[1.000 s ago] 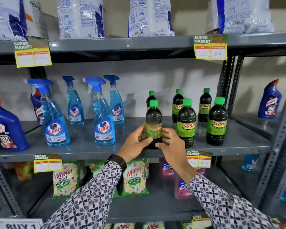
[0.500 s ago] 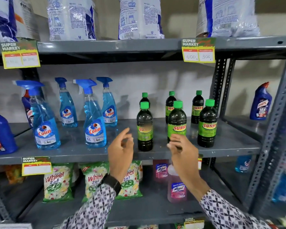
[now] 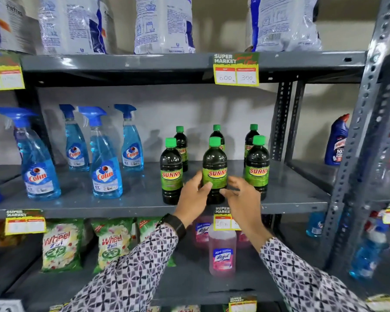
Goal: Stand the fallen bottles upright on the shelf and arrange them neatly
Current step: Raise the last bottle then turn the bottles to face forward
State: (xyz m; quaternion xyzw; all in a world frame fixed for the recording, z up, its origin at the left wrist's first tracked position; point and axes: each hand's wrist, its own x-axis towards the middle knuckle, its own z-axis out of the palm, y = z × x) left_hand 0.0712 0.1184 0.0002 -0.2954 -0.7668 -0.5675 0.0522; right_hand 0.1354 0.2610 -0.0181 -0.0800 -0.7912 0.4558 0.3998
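Note:
Several dark Sunny bottles with green caps stand upright in two rows on the grey middle shelf [image 3: 135, 199]. The front row holds a left bottle [image 3: 171, 174], a middle bottle [image 3: 214, 167] and a right bottle [image 3: 257, 170]; three more stand behind, partly hidden. My left hand [image 3: 193, 195] cups the middle front bottle from the left, thumb across its label. My right hand [image 3: 242, 197] closes on the same bottle's lower right side, its fingers blurred.
Blue Colin spray bottles [image 3: 106, 167] stand on the left half of the same shelf. White bags fill the upper shelf behind a price tag [image 3: 235, 69]. Below are Wheel packets [image 3: 62, 244] and pink Lizol bottles [image 3: 222, 255]. A grey upright post [image 3: 367, 122] stands at right.
Both hands let go of the left front bottle, drew back open, then moved right and closed around the middle front bottle. The camera came closer to the shelf.

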